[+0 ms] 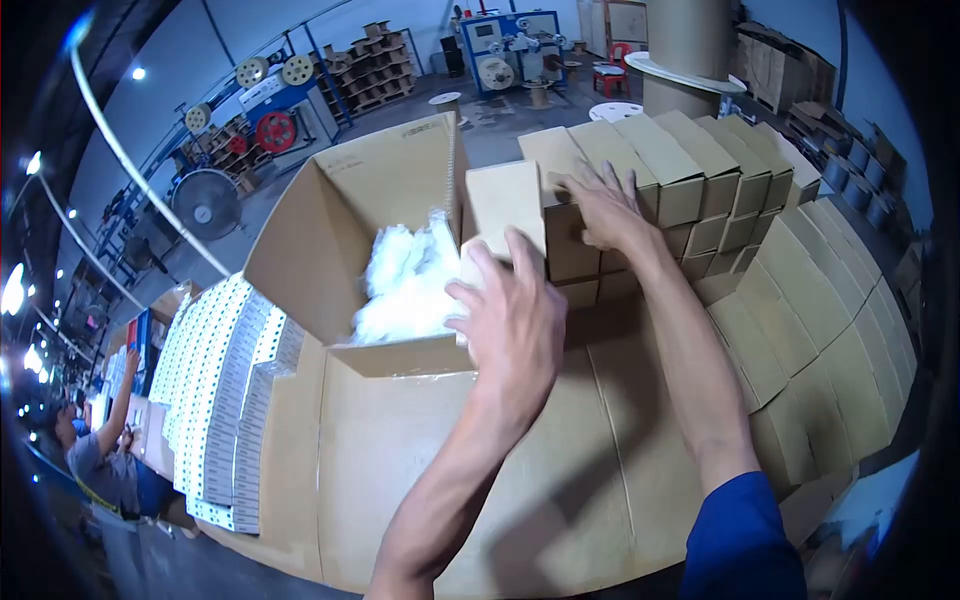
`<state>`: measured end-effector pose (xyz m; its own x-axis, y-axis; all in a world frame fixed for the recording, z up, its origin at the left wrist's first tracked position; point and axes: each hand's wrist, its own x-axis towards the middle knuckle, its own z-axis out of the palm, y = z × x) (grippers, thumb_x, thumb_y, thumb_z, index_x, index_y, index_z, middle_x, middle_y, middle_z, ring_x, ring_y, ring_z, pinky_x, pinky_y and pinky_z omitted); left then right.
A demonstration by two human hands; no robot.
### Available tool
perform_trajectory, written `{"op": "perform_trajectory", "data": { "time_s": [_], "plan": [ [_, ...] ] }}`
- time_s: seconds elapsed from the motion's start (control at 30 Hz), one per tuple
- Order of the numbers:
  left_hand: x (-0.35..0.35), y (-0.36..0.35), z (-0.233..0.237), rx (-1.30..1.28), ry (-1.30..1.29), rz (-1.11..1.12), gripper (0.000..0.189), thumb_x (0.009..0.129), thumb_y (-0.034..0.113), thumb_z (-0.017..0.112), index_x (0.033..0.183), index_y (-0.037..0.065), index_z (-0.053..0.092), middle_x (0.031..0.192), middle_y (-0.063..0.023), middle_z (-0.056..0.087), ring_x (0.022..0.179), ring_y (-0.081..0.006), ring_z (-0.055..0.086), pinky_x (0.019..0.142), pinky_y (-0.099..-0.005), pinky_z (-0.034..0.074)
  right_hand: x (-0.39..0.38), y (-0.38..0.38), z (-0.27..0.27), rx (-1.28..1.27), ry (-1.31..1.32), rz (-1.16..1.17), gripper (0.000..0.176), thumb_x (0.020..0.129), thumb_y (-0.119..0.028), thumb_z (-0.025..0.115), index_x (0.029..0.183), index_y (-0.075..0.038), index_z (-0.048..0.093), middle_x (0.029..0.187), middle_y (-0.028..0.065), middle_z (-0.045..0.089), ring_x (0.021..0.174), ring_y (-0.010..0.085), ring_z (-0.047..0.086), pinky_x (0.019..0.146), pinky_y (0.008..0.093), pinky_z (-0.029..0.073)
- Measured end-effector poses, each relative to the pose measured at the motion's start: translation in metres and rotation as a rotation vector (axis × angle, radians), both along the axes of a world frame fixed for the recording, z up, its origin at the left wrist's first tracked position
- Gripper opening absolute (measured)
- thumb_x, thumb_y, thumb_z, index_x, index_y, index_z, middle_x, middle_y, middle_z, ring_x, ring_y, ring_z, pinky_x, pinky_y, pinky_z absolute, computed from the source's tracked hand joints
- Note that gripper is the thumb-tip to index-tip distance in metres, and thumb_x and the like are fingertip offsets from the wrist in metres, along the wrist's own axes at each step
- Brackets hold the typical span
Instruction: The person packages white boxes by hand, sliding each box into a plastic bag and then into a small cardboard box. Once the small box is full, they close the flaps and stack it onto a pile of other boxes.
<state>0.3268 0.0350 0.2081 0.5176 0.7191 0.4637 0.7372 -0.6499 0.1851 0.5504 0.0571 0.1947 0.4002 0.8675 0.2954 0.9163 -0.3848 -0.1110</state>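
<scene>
The fingers (520, 255) of the left hand (510, 325) are being held spread wide open, with nothing being clasped in them, and their tips are being pressed against the lower edge of a small upright tan cardboard box (505, 205); whether that box is being gripped at all cannot be told, since only the back of the hand is being shown. This small box is being kept at the right-hand corner of a large open brown cardboard carton (370, 200), just beside the wall of the carton, and a heap of white fluffy filling (405, 280) is being held inside the carton. The right hand (605, 215), reaching out from a dark blue sleeve (745, 540), is being laid flat with its fingers (600, 180) stretched open on the near end of a stacked row of small tan cardboard boxes (700, 170), just behind the upright box. Both forearms are being stretched over a flat brown cardboard sheet (400, 460), on which the carton is being carried. To the left of the carton, rows of white printed packets (215, 380) are being kept on edge. Well apart, at the lower left, another person in a grey shirt (100, 465) is being seen bent over other goods.
</scene>
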Motion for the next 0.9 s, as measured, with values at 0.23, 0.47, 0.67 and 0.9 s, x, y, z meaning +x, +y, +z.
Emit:
{"op": "perform_trajectory", "data": {
  "time_s": [0.23,0.47,0.67,0.9],
  "plan": [
    [-0.156,-0.017,-0.012,-0.086,0.019,-0.424,0.081,0.077,0.020,0.076,0.150,0.012,0.043,0.122,-0.0182,0.046,0.112,-0.0412,0.049,0.092,-0.0548,0.047,-0.074,-0.106,0.036,0.165,0.205,0.525,0.146,0.052,-0.017,0.100,0.166,-0.013,0.009,0.167,0.0204,0.025,0.156,0.0395,0.022,0.128,0.0520,0.019],
    [-0.279,0.027,-0.083,-0.352,-0.205,-0.739,0.055,0.076,0.013,0.075,0.130,0.008,0.067,0.118,-0.0164,0.063,0.118,-0.0374,0.063,0.095,-0.0452,0.056,-0.183,-0.125,-0.136,0.159,1.169,0.749,0.149,0.052,-0.011,0.102,0.167,-0.011,0.007,0.146,0.0099,0.048,0.134,0.0263,0.048,0.117,0.0391,0.036],
    [-0.341,0.059,-0.175,-0.785,-0.928,-0.053,0.020,0.103,0.016,0.066,0.107,-0.004,0.065,0.084,0.0010,0.066,0.082,-0.0050,0.062,0.072,-0.0224,0.051,-0.287,-0.131,-0.203,0.213,1.261,0.555,0.154,0.053,-0.011,0.103,0.166,-0.012,-0.001,0.162,0.0181,0.031,0.149,0.0303,0.034,0.124,0.0425,0.028],
    [-0.345,0.062,-0.236,-1.148,-1.148,0.095,0.053,0.101,0.018,0.067,0.144,0.002,0.041,0.105,-0.0124,0.071,0.094,-0.0131,0.063,0.082,-0.0281,0.050,-0.319,-0.141,-0.194,0.103,1.124,0.410,0.150,0.053,-0.020,0.102,0.166,-0.012,0.003,0.158,0.0186,0.035,0.148,0.0355,0.036,0.125,0.0440,0.028]
  ]
}}
